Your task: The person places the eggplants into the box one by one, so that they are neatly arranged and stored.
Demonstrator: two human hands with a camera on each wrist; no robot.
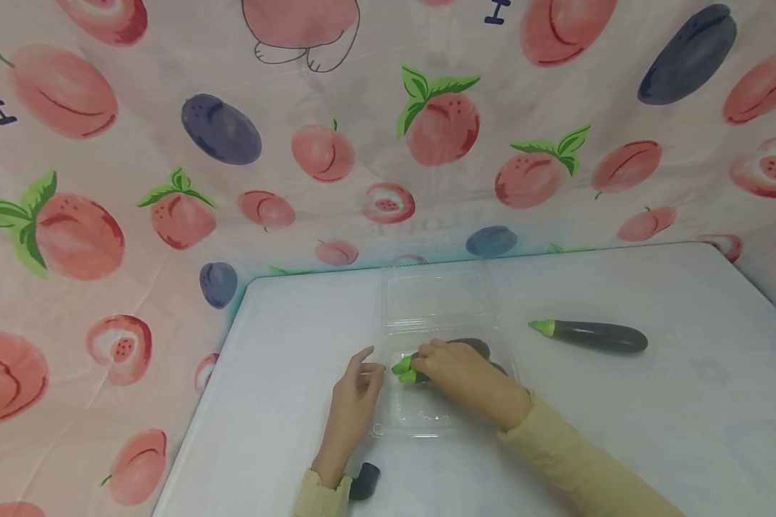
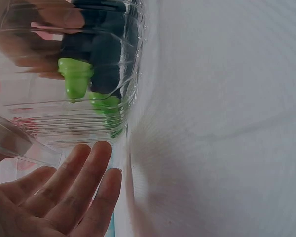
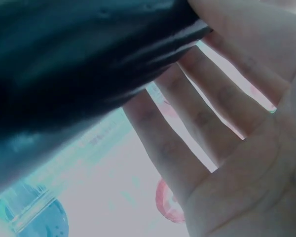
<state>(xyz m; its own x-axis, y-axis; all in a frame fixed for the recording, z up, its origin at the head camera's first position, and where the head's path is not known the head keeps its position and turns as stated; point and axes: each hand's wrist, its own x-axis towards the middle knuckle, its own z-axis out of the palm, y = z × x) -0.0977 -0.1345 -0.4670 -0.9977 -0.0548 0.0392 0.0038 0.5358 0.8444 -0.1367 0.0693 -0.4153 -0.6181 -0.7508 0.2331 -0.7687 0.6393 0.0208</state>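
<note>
Fruit-print cloth (image 1: pixel 362 93) fills the whole background, with a white table (image 1: pixel 653 445) below it. Next size down is the clear plastic box (image 1: pixel 420 420) on the table, its lid (image 1: pixel 436 294) folded back toward the cloth; only the head view gets all of it.

Right hand (image 1: pixel 465 370) is over the box, gripping one of the two eggplants (image 1: pixel 472 347) in there, can't tell which. The right wrist view shows what's hidden from above: thumb on one side, spread fingers on the other, dark body in between. Left hand (image 1: pixel 354 393) is just beside the box's left wall, fingers loosely stretched out, nothing in them. Whether they touch the plastic, can't tell.

One more eggplant (image 1: pixel 601 337) lies on the table right of the box, head view only. Smaller again, a black gadget (image 1: pixel 365 481) sits at the left wrist. Tiniest are the green stems (image 2: pixel 75 79), which the left wrist view catches through the box wall.
</note>
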